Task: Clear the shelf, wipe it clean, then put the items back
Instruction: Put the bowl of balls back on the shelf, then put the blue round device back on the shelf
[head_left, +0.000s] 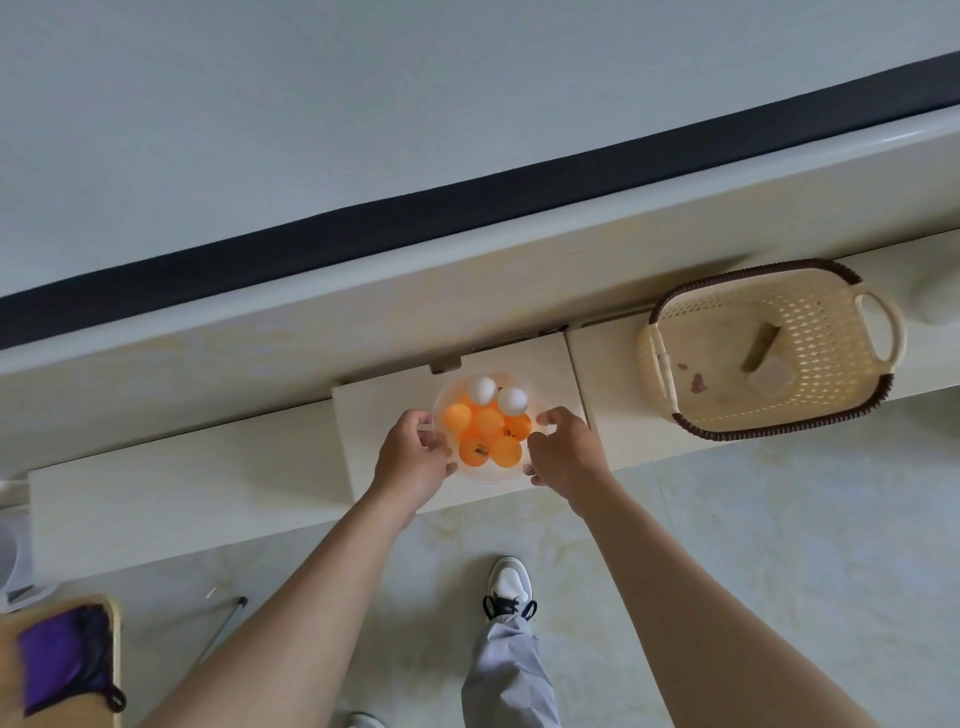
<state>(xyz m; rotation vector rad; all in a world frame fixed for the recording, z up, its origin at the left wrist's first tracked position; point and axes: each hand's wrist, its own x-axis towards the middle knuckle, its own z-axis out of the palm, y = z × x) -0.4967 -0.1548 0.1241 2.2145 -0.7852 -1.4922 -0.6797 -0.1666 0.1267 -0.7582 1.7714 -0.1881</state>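
A clear round plastic tub (451, 387) holds several orange table-tennis balls (488, 422) and two white ones (482, 389). It sits on the cream shelf (384, 415) below the wall. My left hand (410, 454) grips the tub's left side, fingers curled round the rim. On the tub's right side my right hand (563, 447) grips it the same way. Whether the tub rests on the shelf or is just above it is unclear.
A cream woven-look plastic basket (831, 384) with a dark rim stands on the shelf to the right, holding a few small items. A purple cloth (62, 660) lies on a wooden surface at the lower left. My shoe (510, 584) and the tiled floor are below.
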